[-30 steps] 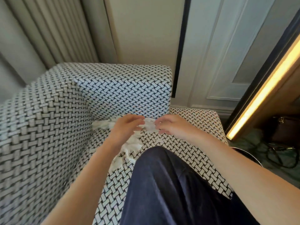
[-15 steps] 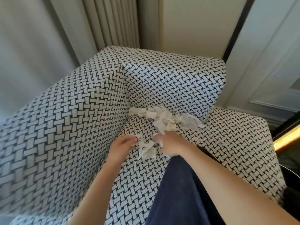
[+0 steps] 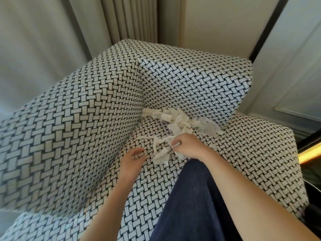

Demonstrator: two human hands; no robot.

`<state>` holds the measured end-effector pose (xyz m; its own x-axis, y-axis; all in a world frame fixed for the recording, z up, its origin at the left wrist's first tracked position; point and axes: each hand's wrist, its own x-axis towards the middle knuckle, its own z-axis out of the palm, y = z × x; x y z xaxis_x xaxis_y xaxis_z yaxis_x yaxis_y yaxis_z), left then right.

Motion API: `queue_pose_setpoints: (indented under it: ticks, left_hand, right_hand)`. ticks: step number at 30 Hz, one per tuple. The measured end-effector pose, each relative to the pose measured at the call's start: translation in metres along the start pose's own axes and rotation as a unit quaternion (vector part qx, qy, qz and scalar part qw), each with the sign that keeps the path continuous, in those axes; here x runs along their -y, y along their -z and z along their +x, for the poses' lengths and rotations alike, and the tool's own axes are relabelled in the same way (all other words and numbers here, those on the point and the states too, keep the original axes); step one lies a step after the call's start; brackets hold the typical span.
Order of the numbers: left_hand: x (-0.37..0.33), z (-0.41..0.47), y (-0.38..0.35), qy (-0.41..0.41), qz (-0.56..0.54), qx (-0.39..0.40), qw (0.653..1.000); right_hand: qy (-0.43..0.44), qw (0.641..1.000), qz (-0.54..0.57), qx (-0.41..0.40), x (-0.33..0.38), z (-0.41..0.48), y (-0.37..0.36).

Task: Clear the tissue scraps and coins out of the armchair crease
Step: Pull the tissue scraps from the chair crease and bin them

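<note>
An armchair in black-and-white woven fabric fills the view. White tissue scraps lie heaped along the crease between the seat and the backrest. More torn scraps lie on the seat nearer to me. My right hand grips some of these nearer scraps with curled fingers. My left hand rests on the seat by the side crease, its fingers loosely bent and holding nothing. A small metallic glint, perhaps a coin, shows in the side crease by my left hand.
My leg in dark blue trousers lies over the seat in front. Curtains hang behind the chair at left. A panelled wall stands at right, with a lit strip at the far right edge.
Both hands have drawn back from the backrest crease toward me. My right hand has closed on scraps on the seat. The view has swung left and closer.
</note>
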<state>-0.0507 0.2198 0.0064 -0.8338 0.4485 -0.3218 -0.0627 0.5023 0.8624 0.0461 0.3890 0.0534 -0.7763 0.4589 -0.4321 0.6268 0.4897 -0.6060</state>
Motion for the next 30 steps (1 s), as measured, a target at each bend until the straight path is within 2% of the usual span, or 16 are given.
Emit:
queue_pose_setpoints:
  ticks: [5,10,15,20,23,26,30]
  left_hand:
    - [0.0,0.007,-0.009,-0.031,0.078,0.06,0.995]
    - [0.0,0.019,-0.023,-0.087,0.187,0.101,0.973]
    - [-0.01,0.031,-0.034,-0.113,0.273,0.061,0.953]
    - [-0.022,0.051,-0.036,-0.13,0.408,0.064,0.901]
    - [-0.022,0.06,-0.036,-0.145,0.459,0.073,0.873]
    - [-0.018,0.062,-0.037,-0.158,0.482,0.073,0.859]
    - [-0.01,0.057,-0.034,-0.192,0.475,0.056,0.857]
  right_hand:
    - [0.037,0.988,0.117,-0.09,-0.003,-0.009,0.009]
    - [0.043,0.973,0.173,-0.149,-0.003,-0.014,0.013]
    - [0.049,0.941,0.276,-0.192,-0.007,-0.015,0.014]
    - [0.038,0.891,0.377,-0.25,-0.011,-0.017,0.019]
    - [0.03,0.875,0.402,-0.267,-0.014,-0.015,0.021]
    - [0.022,0.862,0.42,-0.282,-0.017,-0.014,0.02]
    - [0.014,0.857,0.43,-0.282,-0.02,-0.013,0.021]
